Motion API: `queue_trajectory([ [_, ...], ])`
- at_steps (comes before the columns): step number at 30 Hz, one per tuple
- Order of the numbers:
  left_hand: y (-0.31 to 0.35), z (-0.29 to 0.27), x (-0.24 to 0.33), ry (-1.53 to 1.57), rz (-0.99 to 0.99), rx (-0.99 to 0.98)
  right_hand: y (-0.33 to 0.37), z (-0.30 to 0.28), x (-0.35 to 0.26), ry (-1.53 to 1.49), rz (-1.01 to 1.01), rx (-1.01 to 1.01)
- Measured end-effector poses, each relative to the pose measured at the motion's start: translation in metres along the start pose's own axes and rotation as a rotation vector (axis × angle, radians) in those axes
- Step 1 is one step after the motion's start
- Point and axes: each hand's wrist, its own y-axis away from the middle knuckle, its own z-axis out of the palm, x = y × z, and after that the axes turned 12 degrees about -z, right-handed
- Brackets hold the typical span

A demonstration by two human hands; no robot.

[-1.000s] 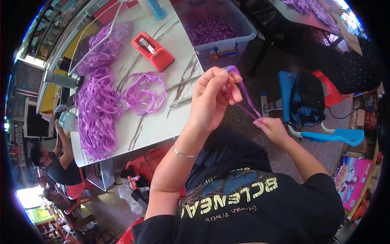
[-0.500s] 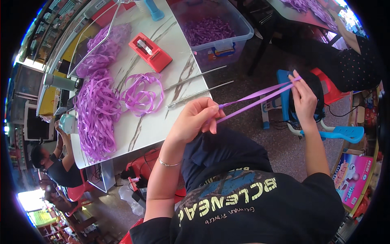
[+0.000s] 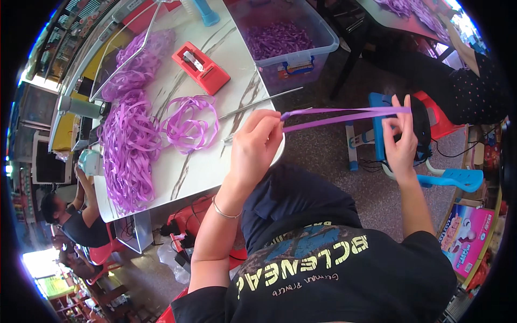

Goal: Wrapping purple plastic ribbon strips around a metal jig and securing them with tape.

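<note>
A purple ribbon loop (image 3: 377,112) is stretched between my hands, its two strands running nearly side by side above the floor. My left hand (image 3: 254,148), by the table's corner, is closed on the loop's near end, where a small dark purple bunch shows at the fingertips. At the other end, my right hand (image 3: 401,139) carries the loop around its raised fingers, while its thumb bends in toward another finger. On the table left of my hands lie a loose purple ribbon coil (image 3: 191,125) and a large heap of purple ribbon (image 3: 129,156).
On the marble-patterned table (image 3: 186,185) are a red tape dispenser (image 3: 201,69) and a thin metal rod (image 3: 264,100) jutting past the edge. Beyond stands a clear bin (image 3: 323,46) of purple pieces. A blue stool (image 3: 377,102) is at right. Other people sit left and far right.
My left hand has risen and turned, its fingers closing more on the loop's end. My right hand's fingers have straightened up inside the loop, and the ribbon now runs more level.
</note>
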Motion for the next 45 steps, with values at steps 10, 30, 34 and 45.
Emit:
queue_trajectory([
  [10,-0.029,-0.013,-0.002,-0.296,0.637,0.387,0.092,0.023,-0.041,-0.283,-0.206,-0.350],
  [30,-0.034,-0.048,0.027,-0.576,1.182,0.104,-0.101,0.043,-0.066,-1.709,0.707,-1.185],
  [34,-0.032,-0.049,0.024,-0.585,1.176,0.120,-0.085,0.053,-0.067,-1.862,0.830,-1.237],
  [45,-0.029,-0.049,0.022,-0.590,1.020,-0.039,-0.081,0.043,-0.073,-1.784,0.884,-1.001],
])
